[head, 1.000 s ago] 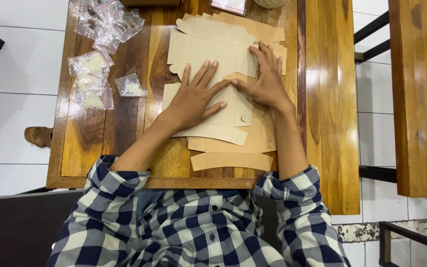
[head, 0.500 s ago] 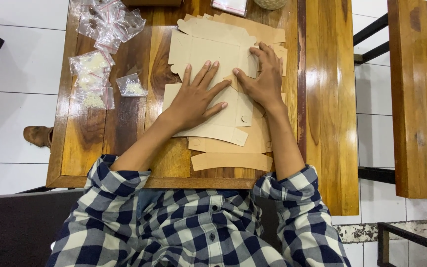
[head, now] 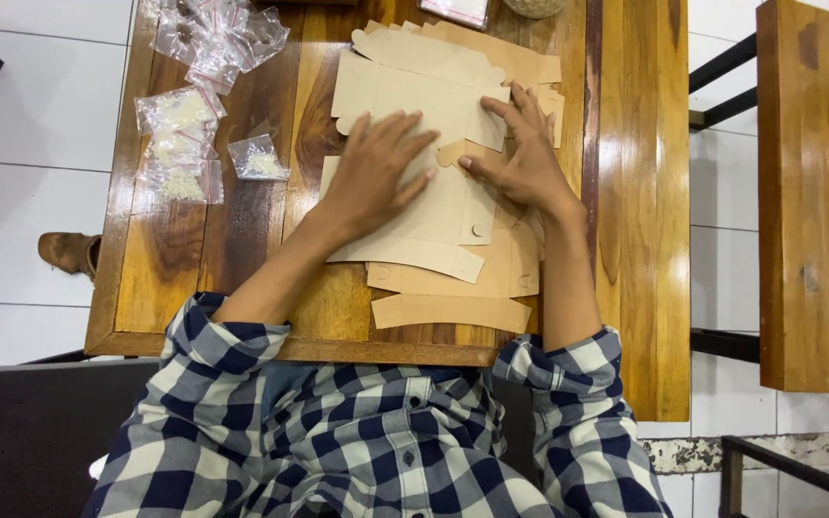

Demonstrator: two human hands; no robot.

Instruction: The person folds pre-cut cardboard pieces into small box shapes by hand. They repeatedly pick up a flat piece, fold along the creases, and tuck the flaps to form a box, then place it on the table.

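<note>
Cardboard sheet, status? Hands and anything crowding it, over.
Left hand flat on the cardboard sheet, fingers spread. Right hand pressing its far flap. More sheets stacked beyond and beneath. Plastic bags left of it, apart.

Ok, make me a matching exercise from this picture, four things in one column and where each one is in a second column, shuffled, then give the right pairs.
Things:
1. left hand
2. right hand
3. small clear plastic bags
4. flat cardboard box blank

Places:
A. on the left part of the wooden table, apart from the cardboard
B. fingers on a flap at the blank's right side
C. lying on top of other cardboard blanks
D. spread flat, palm down, on the blank

Pairs: 1-D, 2-B, 3-A, 4-C
</note>
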